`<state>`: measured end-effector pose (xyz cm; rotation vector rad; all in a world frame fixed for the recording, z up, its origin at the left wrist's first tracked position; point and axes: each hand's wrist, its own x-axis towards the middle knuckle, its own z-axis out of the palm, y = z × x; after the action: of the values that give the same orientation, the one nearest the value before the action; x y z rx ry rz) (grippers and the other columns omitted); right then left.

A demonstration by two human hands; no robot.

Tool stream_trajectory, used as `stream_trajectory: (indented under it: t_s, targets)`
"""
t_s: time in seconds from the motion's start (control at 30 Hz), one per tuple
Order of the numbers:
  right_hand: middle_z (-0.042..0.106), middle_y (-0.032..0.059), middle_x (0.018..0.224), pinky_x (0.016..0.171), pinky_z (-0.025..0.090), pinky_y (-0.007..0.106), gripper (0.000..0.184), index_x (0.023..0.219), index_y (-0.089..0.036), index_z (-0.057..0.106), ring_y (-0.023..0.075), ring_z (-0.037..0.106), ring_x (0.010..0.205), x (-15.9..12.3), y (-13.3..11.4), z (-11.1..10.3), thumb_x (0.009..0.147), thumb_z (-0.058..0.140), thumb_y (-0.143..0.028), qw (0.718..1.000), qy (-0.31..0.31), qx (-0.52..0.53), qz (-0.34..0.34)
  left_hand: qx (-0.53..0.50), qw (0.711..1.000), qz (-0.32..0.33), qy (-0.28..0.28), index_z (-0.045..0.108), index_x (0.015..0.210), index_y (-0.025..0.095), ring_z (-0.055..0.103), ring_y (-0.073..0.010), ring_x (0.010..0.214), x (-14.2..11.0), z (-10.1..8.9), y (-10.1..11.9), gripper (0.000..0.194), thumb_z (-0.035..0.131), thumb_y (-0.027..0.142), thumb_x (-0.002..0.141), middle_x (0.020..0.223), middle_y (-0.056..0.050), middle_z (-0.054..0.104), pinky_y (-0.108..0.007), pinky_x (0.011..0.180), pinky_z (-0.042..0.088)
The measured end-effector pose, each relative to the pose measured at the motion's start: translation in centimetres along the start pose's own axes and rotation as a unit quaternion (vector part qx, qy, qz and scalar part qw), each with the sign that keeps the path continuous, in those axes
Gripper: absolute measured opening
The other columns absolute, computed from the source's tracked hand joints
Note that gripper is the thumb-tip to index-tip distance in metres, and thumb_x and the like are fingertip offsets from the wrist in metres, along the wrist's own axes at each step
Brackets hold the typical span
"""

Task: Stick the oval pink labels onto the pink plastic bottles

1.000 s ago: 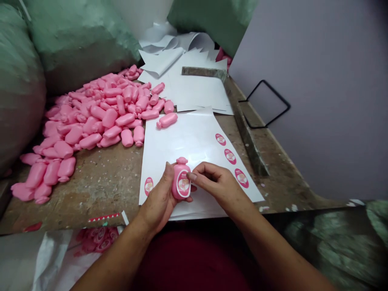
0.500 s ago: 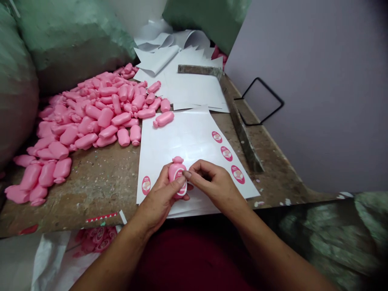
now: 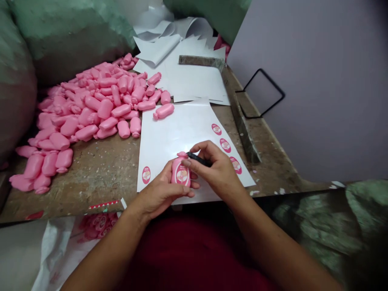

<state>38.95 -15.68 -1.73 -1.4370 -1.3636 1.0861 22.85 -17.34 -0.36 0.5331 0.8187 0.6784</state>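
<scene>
My left hand (image 3: 162, 190) is closed around a small pink plastic bottle (image 3: 181, 173) with an oval label on its front, held upright over the near edge of a white sticker sheet (image 3: 178, 137). My right hand (image 3: 214, 167) is curled beside the bottle; its thumb touches the bottle's upper right side, and a thin black object (image 3: 198, 159) runs under its fingers. The sheet carries one oval pink sticker (image 3: 146, 174) at its left and three oval stickers (image 3: 225, 145) along its right edge.
A large heap of unlabelled pink bottles (image 3: 91, 109) covers the left of the worn wooden table (image 3: 106, 173). Blank backing sheets (image 3: 188, 76) lie at the back. A metal bar (image 3: 242, 125) runs along the right edge. A bag of labelled bottles (image 3: 97, 228) sits below the table front.
The left thumb has slid off the label, leaving it stuck on the bottle's front. The right hand has curled higher beside the bottle, and the black object now shows under its fingers.
</scene>
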Motion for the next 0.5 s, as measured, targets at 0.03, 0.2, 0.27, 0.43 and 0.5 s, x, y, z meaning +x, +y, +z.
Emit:
stream_trajectory:
  t_s: [0.03, 0.2, 0.27, 0.43, 0.5]
  targets:
    - [0.042, -0.0089, 0.059, 0.055, 0.033, 0.027, 0.028, 0.088, -0.024, 0.060, 0.0115, 0.041, 0.056, 0.1, 0.1, 0.0, 0.074, 0.074, -0.043, 1.000, 0.015, 0.003, -0.012, -0.009, 1.000, -0.009, -0.007, 0.052, 0.121, 0.019, 0.068, -0.0140, 0.086, 0.0, -0.2, 0.0, 0.060, 0.075, 0.005, 0.068, 0.100, -0.003, 0.065, -0.022, 0.072, 0.054]
    - [0.047, -0.0068, 0.060, 0.058, 0.037, 0.029, 0.025, 0.086, -0.024, 0.063, 0.0129, 0.045, 0.057, -0.2, 0.7, -0.3, 0.073, 0.074, -0.043, 0.999, 0.024, -0.027, -0.040, -0.024, 1.000, -0.006, -0.003, 0.054, 0.117, 0.018, 0.071, -0.0189, 0.085, -1.4, -2.2, 0.6, 0.047, 0.076, 0.029, 0.077, 0.099, -0.007, 0.070, -0.028, 0.073, 0.056]
    - [0.057, -0.0031, 0.067, 0.062, 0.041, 0.032, 0.028, 0.083, -0.025, 0.065, 0.0158, 0.052, 0.063, -0.3, 0.8, -0.6, 0.069, 0.075, -0.047, 0.998, 0.018, -0.059, -0.026, 0.046, 0.999, 0.007, 0.028, 0.056, 0.118, 0.019, 0.070, -0.0169, 0.081, -3.7, -4.2, 1.4, 0.046, 0.075, 0.034, 0.078, 0.094, -0.005, 0.071, -0.027, 0.073, 0.054]
    - [0.073, 0.0070, 0.082, 0.066, 0.051, 0.043, 0.044, 0.075, -0.029, 0.071, 0.0266, 0.066, 0.072, 0.4, 2.7, -1.4, 0.053, 0.078, -0.067, 0.993, 0.029, -0.101, 0.053, 0.382, 0.911, -0.056, 0.141, 0.070, 0.114, 0.021, 0.067, -0.0206, 0.097, -14.2, -10.4, 4.6, 0.046, 0.081, 0.030, 0.070, 0.106, -0.005, 0.074, -0.030, 0.088, 0.050]
    - [0.075, 0.0105, 0.083, 0.064, 0.050, 0.045, 0.048, 0.072, -0.031, 0.072, 0.0280, 0.069, 0.074, 0.8, 3.8, -1.3, 0.052, 0.078, -0.075, 0.992, 0.045, -0.120, 0.008, 0.468, 0.835, -0.027, 0.289, 0.070, 0.118, 0.024, 0.067, -0.0242, 0.101, -17.4, -12.8, 6.0, 0.050, 0.079, 0.035, 0.070, 0.112, -0.006, 0.074, -0.033, 0.089, 0.051]
